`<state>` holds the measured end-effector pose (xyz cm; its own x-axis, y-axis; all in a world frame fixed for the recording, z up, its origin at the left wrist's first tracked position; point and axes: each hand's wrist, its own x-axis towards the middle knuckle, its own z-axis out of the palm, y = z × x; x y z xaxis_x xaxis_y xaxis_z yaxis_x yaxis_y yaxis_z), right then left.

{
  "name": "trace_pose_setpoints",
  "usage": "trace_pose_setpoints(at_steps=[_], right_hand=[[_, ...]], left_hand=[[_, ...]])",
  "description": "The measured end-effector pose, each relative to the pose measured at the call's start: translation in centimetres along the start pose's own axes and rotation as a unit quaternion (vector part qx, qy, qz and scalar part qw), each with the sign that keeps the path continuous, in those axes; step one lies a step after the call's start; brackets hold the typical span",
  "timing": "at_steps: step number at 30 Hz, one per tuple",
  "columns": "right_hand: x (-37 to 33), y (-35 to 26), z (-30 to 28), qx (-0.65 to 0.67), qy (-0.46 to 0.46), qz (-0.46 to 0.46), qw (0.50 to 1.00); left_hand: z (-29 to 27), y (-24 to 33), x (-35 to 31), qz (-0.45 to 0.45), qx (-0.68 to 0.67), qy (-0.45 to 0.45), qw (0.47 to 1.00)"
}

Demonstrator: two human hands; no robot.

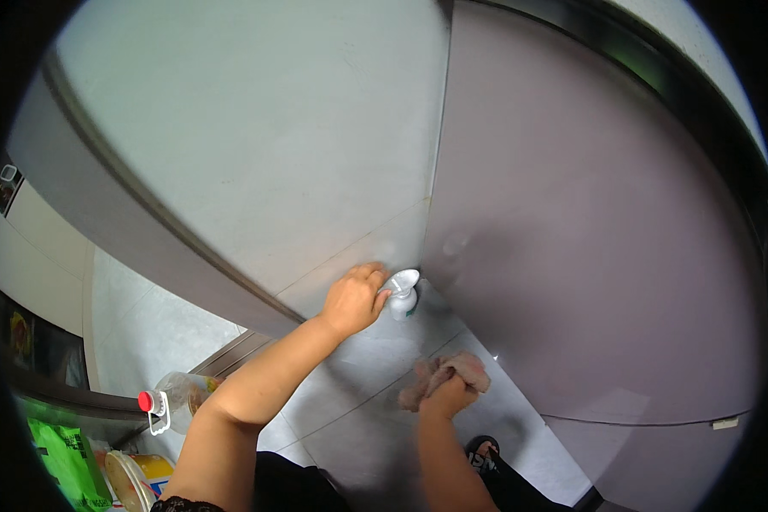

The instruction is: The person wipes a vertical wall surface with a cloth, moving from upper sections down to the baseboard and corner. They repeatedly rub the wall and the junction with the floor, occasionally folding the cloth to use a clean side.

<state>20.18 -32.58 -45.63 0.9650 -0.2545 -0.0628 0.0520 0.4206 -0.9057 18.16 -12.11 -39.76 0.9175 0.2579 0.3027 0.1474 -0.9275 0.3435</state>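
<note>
Ahead of me my left hand (356,300) is closed at a white bottle (404,305), its fingers bent around the head and the thumb against its side. The bottle has a pale, oval-topped head and a green mark low on its body; it looks like a spray bottle seen from above. Lower and to the right, my right hand (452,398) grips a crumpled, pinkish-brown cloth (435,375), which bulges out on both sides of the fist. The cloth hangs over the grey floor, apart from the walls.
A pale panel (256,128) meets a mauve panel (589,222) in front of me. At left stand a large clear bottle with a red cap (149,401), a green bag (64,461) and a round tub (128,482). My sandalled foot (481,450) rests on the tiles (358,427).
</note>
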Motion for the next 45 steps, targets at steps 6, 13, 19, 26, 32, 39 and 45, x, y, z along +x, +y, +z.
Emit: trace_pose_setpoints(at_steps=[6,13,19,26,32,39,45], right_hand=[[3.2,-2.4,-3.7,0.053,-0.001,-0.035,0.998],[4.1,-4.2,-3.9,0.096,0.013,0.019,0.995],[4.8,-3.5,-3.7,0.088,-0.037,0.036,0.995],[4.1,-1.2,-3.2,0.027,-0.076,0.060,0.995],[2.1,0.0,-0.1,0.018,-0.116,0.084,0.990],[0.4,1.5,5.1,0.090,-0.302,0.096,0.944],[-2.9,-2.7,14.3,0.261,-0.239,0.136,0.925]], left_hand=[[5.3,0.9,1.8,-0.105,0.024,-0.088,0.990],[9.2,-0.5,2.5,-0.141,0.010,-0.106,0.984],[4.3,0.2,-4.7,-0.037,-0.002,-0.144,0.989],[-0.6,1.9,-16.2,0.025,-0.038,-0.205,0.978],[-1.9,1.6,-22.0,0.074,-0.057,-0.273,0.958],[-2.6,0.3,-25.0,0.096,-0.037,-0.274,0.956],[-3.6,0.6,-24.3,0.103,-0.016,-0.293,0.951]])
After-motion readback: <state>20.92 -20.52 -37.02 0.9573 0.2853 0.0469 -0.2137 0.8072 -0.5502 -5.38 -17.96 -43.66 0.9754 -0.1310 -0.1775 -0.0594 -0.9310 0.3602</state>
